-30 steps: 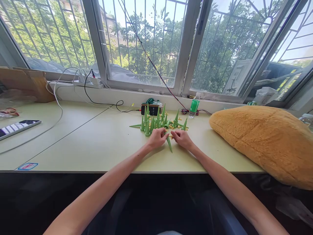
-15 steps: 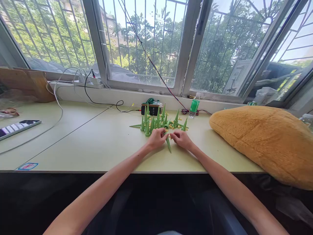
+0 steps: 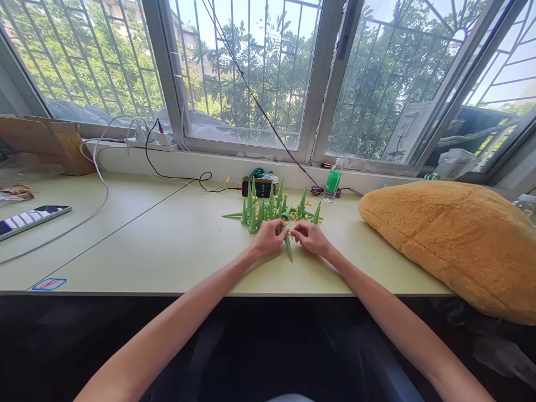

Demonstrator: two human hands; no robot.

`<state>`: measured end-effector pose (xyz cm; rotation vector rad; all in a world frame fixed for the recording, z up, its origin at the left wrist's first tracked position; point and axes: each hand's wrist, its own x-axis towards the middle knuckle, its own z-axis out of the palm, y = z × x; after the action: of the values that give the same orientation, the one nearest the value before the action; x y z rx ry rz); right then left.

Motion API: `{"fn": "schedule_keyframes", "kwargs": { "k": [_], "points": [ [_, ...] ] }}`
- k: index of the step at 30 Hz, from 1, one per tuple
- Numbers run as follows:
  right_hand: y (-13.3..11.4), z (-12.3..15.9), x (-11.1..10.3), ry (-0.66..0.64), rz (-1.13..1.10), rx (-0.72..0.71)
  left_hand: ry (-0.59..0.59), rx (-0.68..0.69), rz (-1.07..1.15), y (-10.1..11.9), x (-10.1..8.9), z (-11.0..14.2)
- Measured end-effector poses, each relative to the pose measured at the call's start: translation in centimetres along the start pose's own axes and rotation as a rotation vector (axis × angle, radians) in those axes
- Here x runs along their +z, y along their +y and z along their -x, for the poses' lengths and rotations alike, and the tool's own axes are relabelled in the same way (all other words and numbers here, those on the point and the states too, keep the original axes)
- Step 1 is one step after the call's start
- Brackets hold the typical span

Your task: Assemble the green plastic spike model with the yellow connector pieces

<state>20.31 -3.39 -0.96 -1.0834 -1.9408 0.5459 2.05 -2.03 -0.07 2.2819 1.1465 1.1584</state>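
Note:
My left hand (image 3: 268, 237) is closed around the wide end of a green cone-shaped spike (image 3: 288, 249) whose tip points toward me over the pale desk (image 3: 167, 245). My right hand (image 3: 310, 238) pinches a small yellow piece at the same end of that spike, fingertips nearly touching the left hand's. Just behind both hands lies a cluster of several more green spikes and yellow bits (image 3: 276, 209), some upright, some lying flat.
A big orange plush cushion (image 3: 452, 240) fills the desk's right side. A green bottle (image 3: 333, 186) and a small black box (image 3: 259, 187) stand by the window sill. Cables (image 3: 176, 177) and a power strip (image 3: 151, 140) lie at back left; a phone (image 3: 31, 218) lies far left.
The two hands have drawn slightly closer together at the spike's wide end, and the spike's tip has swung a little to the left. The rest has not moved.

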Motion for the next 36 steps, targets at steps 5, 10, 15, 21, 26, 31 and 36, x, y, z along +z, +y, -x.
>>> {"fn": "schedule_keyframes", "kwargs": {
  "k": [5, 10, 15, 21, 26, 31, 36],
  "points": [
    [0.07, 0.00, -0.02, -0.041, 0.057, 0.028, -0.008, 0.025, -0.015, 0.04, -0.01, 0.04],
    [-0.10, -0.03, 0.01, 0.004, 0.020, 0.038, -0.001, 0.015, -0.010, 0.06, -0.01, 0.03],
    [0.02, -0.01, 0.02, 0.019, -0.096, 0.021, 0.005, 0.010, 0.009, 0.12, -0.09, 0.04],
    [0.34, -0.01, -0.03, -0.032, 0.046, 0.034, 0.006, 0.030, 0.005, 0.07, -0.07, 0.06],
    [-0.09, 0.01, -0.08, -0.048, 0.062, 0.072, -0.004, 0.028, 0.001, -0.12, 0.02, 0.07],
    [-0.19, -0.04, -0.02, 0.003, -0.032, 0.049, 0.005, 0.026, -0.007, -0.23, 0.07, 0.08],
    [0.27, -0.08, 0.11, -0.014, -0.097, 0.030, 0.007, 0.029, -0.013, -0.20, 0.03, 0.07]
  ]
}}
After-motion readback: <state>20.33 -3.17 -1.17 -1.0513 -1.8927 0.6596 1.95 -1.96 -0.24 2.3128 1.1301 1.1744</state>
